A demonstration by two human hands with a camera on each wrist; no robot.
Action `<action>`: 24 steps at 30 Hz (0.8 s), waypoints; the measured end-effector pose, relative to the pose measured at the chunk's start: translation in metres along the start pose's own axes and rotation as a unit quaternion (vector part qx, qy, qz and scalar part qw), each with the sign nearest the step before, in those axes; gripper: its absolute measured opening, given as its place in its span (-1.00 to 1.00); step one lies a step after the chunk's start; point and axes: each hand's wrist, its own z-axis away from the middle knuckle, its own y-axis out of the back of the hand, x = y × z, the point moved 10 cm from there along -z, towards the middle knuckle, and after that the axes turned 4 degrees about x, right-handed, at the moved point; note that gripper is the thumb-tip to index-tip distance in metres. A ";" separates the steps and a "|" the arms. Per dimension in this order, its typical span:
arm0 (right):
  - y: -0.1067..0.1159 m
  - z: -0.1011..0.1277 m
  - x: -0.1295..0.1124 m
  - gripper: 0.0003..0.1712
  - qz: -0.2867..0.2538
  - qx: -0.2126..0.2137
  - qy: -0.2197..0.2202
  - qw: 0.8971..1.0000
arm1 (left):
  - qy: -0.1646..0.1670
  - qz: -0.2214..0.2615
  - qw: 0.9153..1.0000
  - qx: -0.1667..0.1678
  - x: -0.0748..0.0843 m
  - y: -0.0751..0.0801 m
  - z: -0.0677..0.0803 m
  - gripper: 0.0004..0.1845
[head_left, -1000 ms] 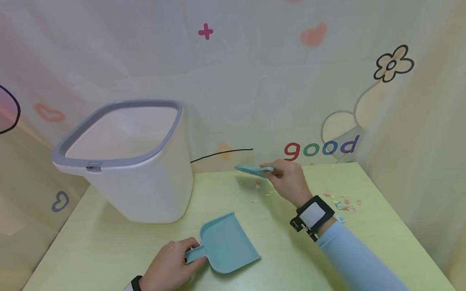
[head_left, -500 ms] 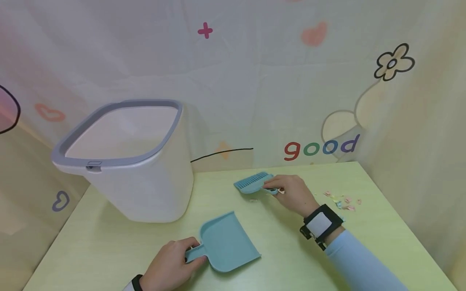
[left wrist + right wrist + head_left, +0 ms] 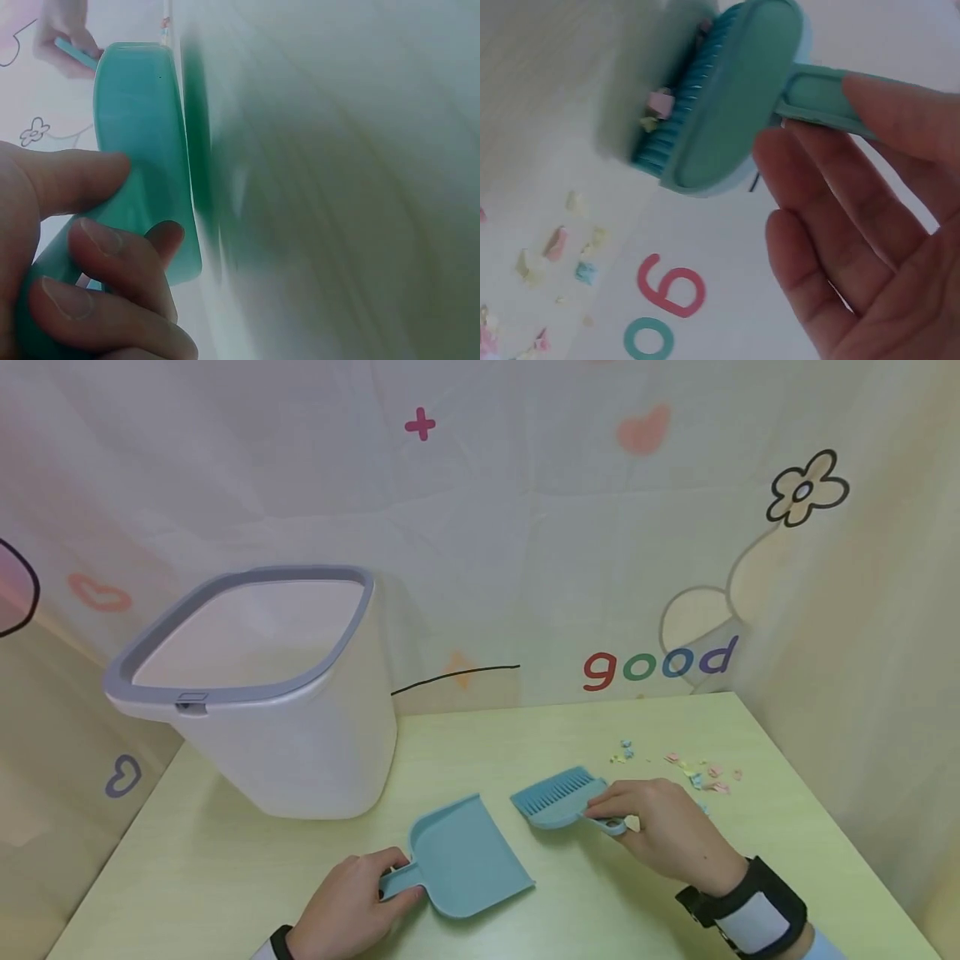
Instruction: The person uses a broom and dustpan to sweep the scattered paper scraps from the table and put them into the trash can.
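Observation:
My left hand (image 3: 351,902) grips the short handle of a teal dustpan (image 3: 471,858), whose flat lip faces right. In the left wrist view, fingers curl round that handle beside the pan's underside. My right hand (image 3: 667,828) pinches the handle of a teal hand brush (image 3: 558,797), which is tilted just right of the dustpan's lip. Seen from the right wrist, pink and yellow paper scraps (image 3: 658,105) lie against the bristles. More coloured paper scraps (image 3: 705,772) are scattered behind and right of the brush, with a small cluster (image 3: 624,750) near the table's back.
A large white bin (image 3: 330,760) with a grey-purple rim stands at the back left of the pale green table (image 3: 225,877). A printed curtain (image 3: 480,543) hangs behind it and along both sides.
My right hand has brought the brush from the back of the table toward the front right, nearer the dustpan. A small scrap cluster now shows behind it. The left hand and dustpan stay put.

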 end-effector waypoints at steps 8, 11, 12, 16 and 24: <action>0.036 -0.001 -0.019 -0.63 -0.023 0.098 0.021 0.995 | -0.007 0.000 1.000 -0.012 0.001 -0.004 -0.002 -0.81; 0.050 -0.007 -0.021 -0.67 -0.029 0.162 0.019 0.986 | -0.014 0.000 1.000 -0.016 0.002 -0.007 -0.002 -0.81; 0.054 -0.008 -0.022 -0.68 -0.023 0.183 0.017 0.983 | -0.018 0.001 1.000 -0.016 0.003 -0.008 -0.002 -0.80; 0.065 -0.013 -0.023 -0.78 0.023 0.243 -0.002 0.970 | -0.042 0.000 0.999 -0.003 0.010 -0.009 -0.005 -0.83; 0.047 -0.022 -0.023 -0.84 0.133 0.238 -0.039 0.961 | -0.067 0.003 0.998 0.005 0.023 -0.014 -0.011 -0.82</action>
